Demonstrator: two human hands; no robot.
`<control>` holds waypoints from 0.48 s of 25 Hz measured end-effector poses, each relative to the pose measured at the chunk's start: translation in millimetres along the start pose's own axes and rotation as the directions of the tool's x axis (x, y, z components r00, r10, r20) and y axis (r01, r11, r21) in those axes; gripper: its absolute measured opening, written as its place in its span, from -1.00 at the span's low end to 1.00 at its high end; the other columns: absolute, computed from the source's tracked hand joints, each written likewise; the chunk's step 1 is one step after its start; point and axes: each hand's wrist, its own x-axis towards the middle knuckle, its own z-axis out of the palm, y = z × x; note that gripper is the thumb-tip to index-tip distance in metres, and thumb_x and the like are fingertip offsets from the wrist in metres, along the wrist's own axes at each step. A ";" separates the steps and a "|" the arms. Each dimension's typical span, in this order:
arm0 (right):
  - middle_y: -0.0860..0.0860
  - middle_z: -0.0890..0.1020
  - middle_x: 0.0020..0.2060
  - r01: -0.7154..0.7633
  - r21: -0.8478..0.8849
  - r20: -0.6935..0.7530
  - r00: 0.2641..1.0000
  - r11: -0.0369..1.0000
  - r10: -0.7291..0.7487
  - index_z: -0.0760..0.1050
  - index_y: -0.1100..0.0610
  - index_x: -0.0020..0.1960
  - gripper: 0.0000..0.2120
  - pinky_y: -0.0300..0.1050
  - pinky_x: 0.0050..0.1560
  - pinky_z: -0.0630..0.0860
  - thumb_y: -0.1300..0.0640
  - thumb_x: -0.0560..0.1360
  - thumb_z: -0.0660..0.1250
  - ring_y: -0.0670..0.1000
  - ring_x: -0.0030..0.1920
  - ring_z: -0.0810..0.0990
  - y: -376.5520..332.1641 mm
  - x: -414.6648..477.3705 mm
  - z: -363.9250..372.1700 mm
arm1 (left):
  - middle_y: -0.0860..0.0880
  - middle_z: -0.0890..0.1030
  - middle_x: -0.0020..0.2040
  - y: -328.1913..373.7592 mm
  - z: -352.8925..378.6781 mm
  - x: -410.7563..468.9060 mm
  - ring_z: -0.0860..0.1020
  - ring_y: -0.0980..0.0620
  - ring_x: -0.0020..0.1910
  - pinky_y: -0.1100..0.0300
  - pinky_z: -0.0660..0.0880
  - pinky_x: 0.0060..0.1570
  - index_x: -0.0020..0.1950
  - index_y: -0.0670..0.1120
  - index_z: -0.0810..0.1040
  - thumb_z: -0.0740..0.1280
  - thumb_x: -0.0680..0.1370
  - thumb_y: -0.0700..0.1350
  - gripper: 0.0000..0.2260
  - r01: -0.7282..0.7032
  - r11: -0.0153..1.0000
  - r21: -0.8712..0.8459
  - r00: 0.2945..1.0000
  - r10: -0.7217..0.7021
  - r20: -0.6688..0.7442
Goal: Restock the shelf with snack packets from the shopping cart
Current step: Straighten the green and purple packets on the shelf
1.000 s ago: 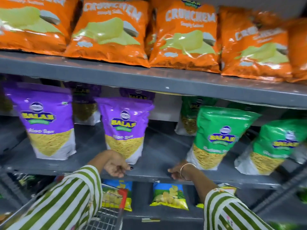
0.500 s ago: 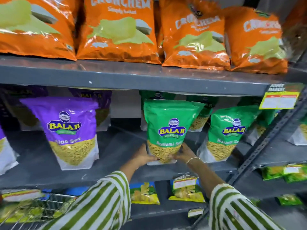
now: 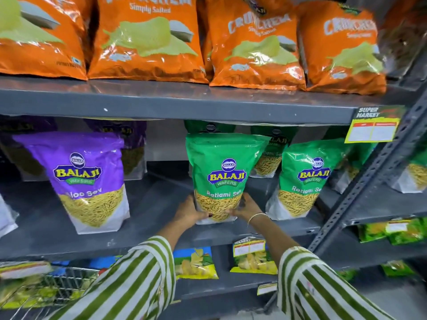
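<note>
**Green Ratlami Sev pouch gripped in both hands on the middle shelf**

Green and glossy, the Ratlami Sev pouch (image 3: pixel 218 176) stood upright near the front edge of the grey middle shelf (image 3: pixel 147 204), roughly midway along its visible length. The left hand (image 3: pixel 190 212) clasped the pouch's lower left corner and the right hand (image 3: pixel 246 207) clasped its lower right corner, fingers wrapped onto the clear window where the yellow sev showed. Whether the base rested fully on the shelf could not be told, since the hands covered it. A thin bangle (image 3: pixel 257 217) circled the right wrist, and both arms wore green-and-white striped sleeves (image 3: pixel 138 280).

Just to the right of the held pouch stood a second green pouch (image 3: pixel 305 179), tilted slightly, with more green pouches behind the two towards the back of the shelf. Well apart to the left, nearer the shelf's left end, a purple Aloo Sev pouch (image 3: pixel 89 179) stood upright, more purple pouches behind it.

On the upper shelf (image 3: pixel 175 100) a row of orange crisp bags (image 3: pixel 147 40) leaned along the front edge. A yellow price tag (image 3: pixel 372 130) hung at the right end of that shelf's edge. Below the middle shelf lay smaller blue-and-yellow packets (image 3: pixel 196 264). The wire shopping cart (image 3: pixel 64 282) showed at the lower left corner, with packets inside it.
</note>
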 end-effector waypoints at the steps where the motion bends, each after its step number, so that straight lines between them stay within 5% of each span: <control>1: 0.20 0.35 0.39 -0.022 -0.031 -0.018 1.000 0.999 0.021 0.15 0.27 0.40 -0.09 0.15 0.39 0.31 0.16 0.20 0.57 0.18 0.41 0.30 0.8 -0.8 -2.1 | -0.17 0.41 0.37 0.7 -1.4 -2.0 0.40 -0.14 0.34 0.03 0.43 0.27 0.37 -0.17 0.24 0.48 0.34 -0.10 -0.31 0.064 0.996 0.057 0.998 -0.065 0.022; 3: 0.21 0.39 0.33 -0.147 -0.118 -0.035 0.989 0.982 0.143 0.27 0.26 0.32 -0.07 0.14 0.37 0.34 0.01 0.09 0.61 0.21 0.38 0.33 3.3 -4.3 -15.2 | -0.18 0.36 0.36 4.5 -6.4 -6.2 0.41 -0.17 0.32 0.01 0.49 0.23 0.35 -0.18 0.26 0.46 0.35 -0.05 -0.34 0.190 0.924 0.332 0.973 -0.221 0.058; 6: 0.13 0.48 0.07 -0.408 -0.265 -0.118 0.913 0.874 0.390 0.45 0.15 -0.10 -0.80 -0.01 0.22 0.47 0.17 0.35 0.44 0.15 0.22 0.49 12.5 -29.6 -59.3 | -0.15 0.56 -0.01 27.2 -5.2 -18.8 0.59 -0.01 -0.17 0.17 0.59 -0.12 -0.09 -0.16 0.49 0.33 0.46 0.01 -0.77 0.126 0.766 0.631 0.829 -0.430 0.356; 8: 0.16 0.52 0.17 -0.495 -0.253 -0.276 0.860 0.831 0.429 0.45 0.28 0.12 -0.68 -0.05 0.17 0.49 0.23 0.39 0.39 0.14 0.19 0.52 20.7 -44.8 -96.1 | -0.09 0.50 -0.22 50.3 17.8 -25.4 0.49 0.05 -0.33 0.22 0.54 -0.32 -0.27 -0.12 0.43 0.23 0.53 -0.01 -0.76 0.060 0.814 0.578 0.676 -0.459 0.576; 10: 0.22 0.50 0.26 -0.479 -0.324 -0.443 0.839 0.816 0.317 0.33 0.35 0.28 -0.42 -0.05 0.21 0.45 0.18 0.36 0.44 0.17 0.26 0.49 24.3 -45.8 -132.6 | -0.12 0.49 -0.17 77.2 51.8 -23.4 0.51 0.01 -0.23 0.15 0.55 -0.28 -0.17 -0.17 0.44 0.23 0.54 -0.06 -0.81 0.023 0.934 0.357 0.753 -0.251 0.608; 12: 0.26 0.45 0.29 -0.374 -0.313 -0.435 0.874 0.873 0.218 0.23 0.37 0.34 -0.27 -0.02 0.25 0.42 0.17 0.30 0.48 0.20 0.29 0.46 27.6 -33.2 -159.4 | -0.20 0.48 0.15 105.0 85.5 -11.6 0.53 -0.11 0.06 0.02 0.58 -0.15 0.20 -0.24 0.39 0.35 0.47 -0.03 -0.59 -0.008 0.994 0.108 0.907 -0.038 0.418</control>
